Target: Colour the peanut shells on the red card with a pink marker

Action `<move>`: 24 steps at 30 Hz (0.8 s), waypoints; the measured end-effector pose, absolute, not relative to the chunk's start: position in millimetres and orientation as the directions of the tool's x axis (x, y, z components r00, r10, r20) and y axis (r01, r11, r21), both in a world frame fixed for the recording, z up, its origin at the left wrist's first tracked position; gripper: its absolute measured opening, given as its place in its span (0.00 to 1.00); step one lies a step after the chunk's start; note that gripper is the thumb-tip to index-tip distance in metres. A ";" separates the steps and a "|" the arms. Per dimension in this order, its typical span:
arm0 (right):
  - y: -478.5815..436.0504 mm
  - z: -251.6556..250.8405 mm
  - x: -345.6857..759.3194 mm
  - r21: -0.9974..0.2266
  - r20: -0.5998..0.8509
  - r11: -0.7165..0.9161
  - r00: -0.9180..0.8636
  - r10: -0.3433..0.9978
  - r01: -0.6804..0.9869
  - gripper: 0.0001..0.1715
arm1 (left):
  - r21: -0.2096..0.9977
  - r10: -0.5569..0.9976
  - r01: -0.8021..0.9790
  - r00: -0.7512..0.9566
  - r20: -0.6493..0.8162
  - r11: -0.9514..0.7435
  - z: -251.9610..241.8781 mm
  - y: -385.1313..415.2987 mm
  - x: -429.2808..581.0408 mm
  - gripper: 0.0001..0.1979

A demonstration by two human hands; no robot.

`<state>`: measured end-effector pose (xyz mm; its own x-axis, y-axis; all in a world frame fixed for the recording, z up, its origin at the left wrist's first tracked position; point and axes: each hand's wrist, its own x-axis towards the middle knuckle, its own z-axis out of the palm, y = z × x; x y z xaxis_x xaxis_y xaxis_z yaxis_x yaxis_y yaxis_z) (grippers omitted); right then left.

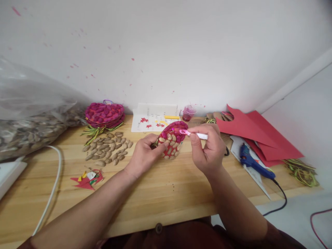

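My left hand (144, 152) grips the lower left edge of a round red craft piece (174, 142) covered with peanuts in their shells. Its upper peanuts are coated magenta, while those lower down keep their tan colour. Between thumb and fingers, my right hand (209, 148) pinches a paintbrush (201, 136) with a white handle. The pink-smeared bristles meet the upper part of the piece. Behind it, near the wall, stands a clear plastic cup (187, 113) with dark red paint inside.
Loose peanuts (109, 147) lie to the left, before a stack of magenta discs (104, 113). A bag of peanuts (31, 131) fills the far left. Red paper (261, 133) and a blue glue gun (255, 164) lie right. Paper scraps (89, 178) sit front left.
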<state>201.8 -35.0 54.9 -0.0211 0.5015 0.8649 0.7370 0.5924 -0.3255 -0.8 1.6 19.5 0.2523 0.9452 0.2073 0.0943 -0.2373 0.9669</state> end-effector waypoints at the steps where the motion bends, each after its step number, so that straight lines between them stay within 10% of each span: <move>1: -35.1 54.7 201.8 -0.329 0.865 0.593 -0.018 0.502 0.735 0.06 | 0.965 0.944 0.098 0.251 0.214 -0.245 19.7 1.5 -0.5 0.12; 24: -34.7 54.2 202.8 -0.384 0.859 0.603 0.031 0.511 0.699 0.05 | 0.965 0.939 0.070 0.258 0.226 -0.251 20.5 1.6 -1.6 0.11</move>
<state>202.8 -34.7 54.2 0.0311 0.5106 0.8593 0.6993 0.6031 -0.3837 -1.6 1.6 20.5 0.2584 0.9393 0.2258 0.0704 -0.2514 0.9653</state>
